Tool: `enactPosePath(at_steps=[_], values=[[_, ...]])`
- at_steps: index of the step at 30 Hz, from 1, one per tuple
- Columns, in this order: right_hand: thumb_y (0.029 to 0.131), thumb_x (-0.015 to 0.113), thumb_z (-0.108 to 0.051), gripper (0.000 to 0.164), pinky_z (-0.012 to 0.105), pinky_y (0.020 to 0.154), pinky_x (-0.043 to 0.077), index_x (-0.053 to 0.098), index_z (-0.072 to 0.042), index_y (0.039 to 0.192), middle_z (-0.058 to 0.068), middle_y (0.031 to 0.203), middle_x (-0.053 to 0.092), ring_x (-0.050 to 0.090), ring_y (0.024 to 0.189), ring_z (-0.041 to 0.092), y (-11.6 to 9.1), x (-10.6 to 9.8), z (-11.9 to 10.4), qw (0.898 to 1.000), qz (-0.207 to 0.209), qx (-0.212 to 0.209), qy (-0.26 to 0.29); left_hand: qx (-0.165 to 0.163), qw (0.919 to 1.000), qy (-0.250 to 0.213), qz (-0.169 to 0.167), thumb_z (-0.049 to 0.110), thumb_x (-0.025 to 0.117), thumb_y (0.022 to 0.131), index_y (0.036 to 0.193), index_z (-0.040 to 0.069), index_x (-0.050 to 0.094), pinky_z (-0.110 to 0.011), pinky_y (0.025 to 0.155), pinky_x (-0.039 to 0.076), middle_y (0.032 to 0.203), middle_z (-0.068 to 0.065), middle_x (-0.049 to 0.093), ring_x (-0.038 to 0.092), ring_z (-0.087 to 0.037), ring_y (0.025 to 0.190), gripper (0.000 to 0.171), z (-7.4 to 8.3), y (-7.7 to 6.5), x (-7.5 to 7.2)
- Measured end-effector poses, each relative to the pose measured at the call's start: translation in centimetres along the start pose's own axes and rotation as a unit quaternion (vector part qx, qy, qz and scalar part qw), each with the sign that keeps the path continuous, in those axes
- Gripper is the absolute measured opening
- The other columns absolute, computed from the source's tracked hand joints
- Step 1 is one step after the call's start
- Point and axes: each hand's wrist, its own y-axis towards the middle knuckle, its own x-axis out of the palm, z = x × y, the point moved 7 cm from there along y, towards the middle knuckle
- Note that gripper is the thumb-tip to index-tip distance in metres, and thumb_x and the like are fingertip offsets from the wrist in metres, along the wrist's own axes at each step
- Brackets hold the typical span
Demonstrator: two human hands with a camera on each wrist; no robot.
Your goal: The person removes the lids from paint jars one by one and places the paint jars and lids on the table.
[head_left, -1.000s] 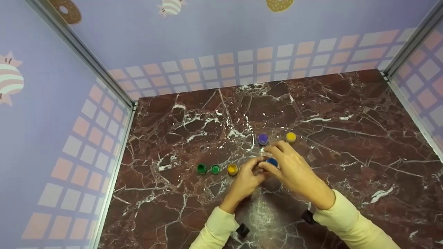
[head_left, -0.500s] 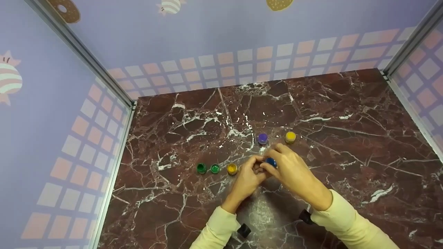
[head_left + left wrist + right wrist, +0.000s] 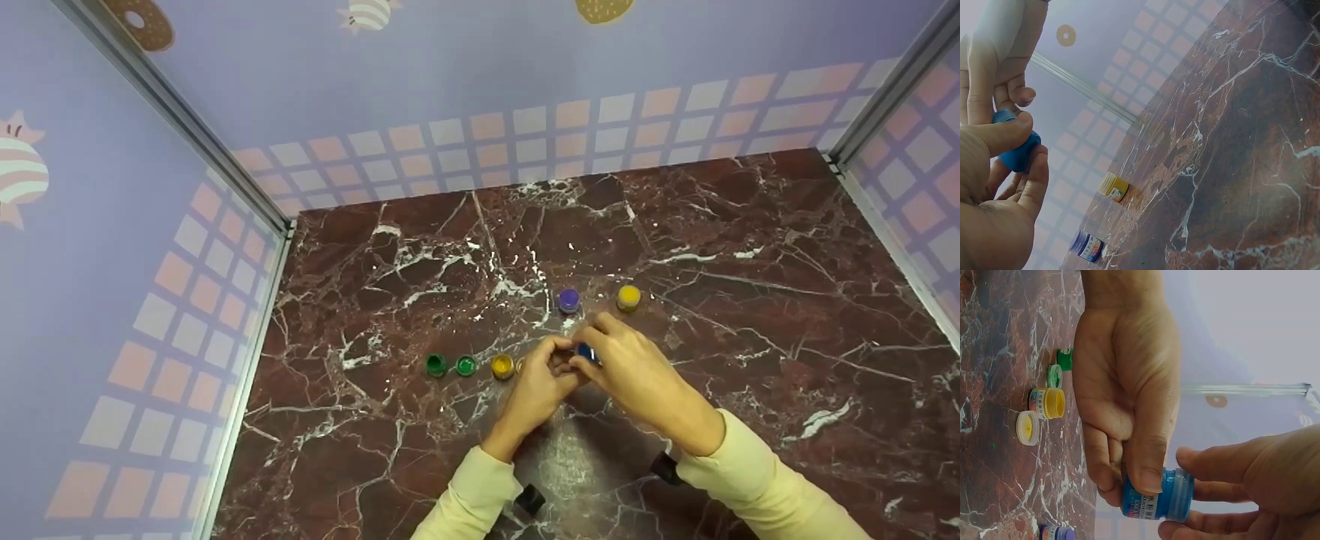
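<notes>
Both hands meet on a small blue paint jar (image 3: 1143, 505), held up off the marble-patterned surface. My left hand (image 3: 534, 390) grips the jar's labelled body, its thumb across the label in the right wrist view. At the other end, my right hand (image 3: 637, 371) has thumb and fingers around the jar's lid (image 3: 1181, 496). In the left wrist view the jar lies tilted between the hands, and fingers hide part of it. From the head only a blue patch shows. Just left of my left hand stands an uncovered yellow jar (image 3: 502, 367), with a pale lid (image 3: 1028, 428) beside it.
Farther left are an uncovered green jar (image 3: 436, 365) and a green-stained lid (image 3: 466, 366). Beyond the hands stand a purple jar (image 3: 568, 301) and a second yellow jar (image 3: 628, 298), both capped. Patterned panels (image 3: 480, 82) border the back and sides.
My right fingers have shifted slightly at the blue jar, and its visible blue patch now looks narrower and more tilted. The left hand and the standing jars stay in place.
</notes>
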Motion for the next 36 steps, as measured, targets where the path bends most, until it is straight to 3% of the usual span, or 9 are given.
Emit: enactPosePath(at_steps=[8,19,26,33,36], values=[[0.084,0.081,0.004,0.027,0.034,0.074,0.057,0.072,0.003,0.109,0.011,0.103,0.059,0.059,0.091,0.022,-0.17,0.06,-0.08,0.998,-0.023,-0.049,0.028,-0.005,0.9999,-0.002,-0.012,-0.014,0.066,0.089,0.121,-0.013,0.056,-0.028,0.086,0.058,0.113,-0.034,0.065,0.067,-0.015,0.098,0.034,-0.07,0.12,0.06],[0.084,0.079,0.007,0.025,0.035,0.078,0.056,0.072,0.001,0.107,0.010,0.106,0.061,0.057,0.097,0.024,-0.36,-0.27,-0.18,0.996,-0.017,-0.083,0.030,0.000,0.9999,0.003,-0.015,-0.009,0.071,0.090,0.122,-0.010,0.058,-0.032,0.094,0.057,0.119,-0.016,0.066,0.066,-0.021,0.107,0.034,0.11,0.18,0.06],[0.078,0.079,0.013,0.030,0.036,0.085,0.057,0.072,0.000,0.105,0.010,0.110,0.063,0.058,0.103,0.025,-0.38,-0.37,-0.32,0.994,-0.019,-0.102,0.042,0.005,0.9998,0.004,-0.019,-0.011,0.072,0.089,0.124,-0.012,0.058,-0.034,0.095,0.057,0.122,-0.023,0.066,0.066,-0.037,0.112,0.038,0.27,0.14,0.02],[0.083,0.079,0.009,0.032,0.037,0.090,0.056,0.072,0.003,0.113,0.010,0.115,0.063,0.058,0.108,0.024,-0.47,-0.47,-0.02,0.994,-0.031,-0.093,0.054,0.001,0.9998,0.013,-0.016,-0.009,0.073,0.090,0.128,-0.011,0.058,-0.035,0.099,0.056,0.125,-0.022,0.065,0.066,-0.023,0.111,0.041,0.22,0.12,-0.16],[0.084,0.079,0.008,0.036,0.037,0.087,0.056,0.071,0.002,0.118,0.009,0.116,0.063,0.057,0.108,0.023,-0.50,-0.57,0.14,0.993,-0.027,-0.093,0.061,-0.004,0.9999,0.011,-0.013,-0.010,0.072,0.090,0.130,-0.012,0.058,-0.034,0.098,0.056,0.125,-0.023,0.065,0.067,-0.025,0.111,0.042,0.28,0.08,-0.22]])
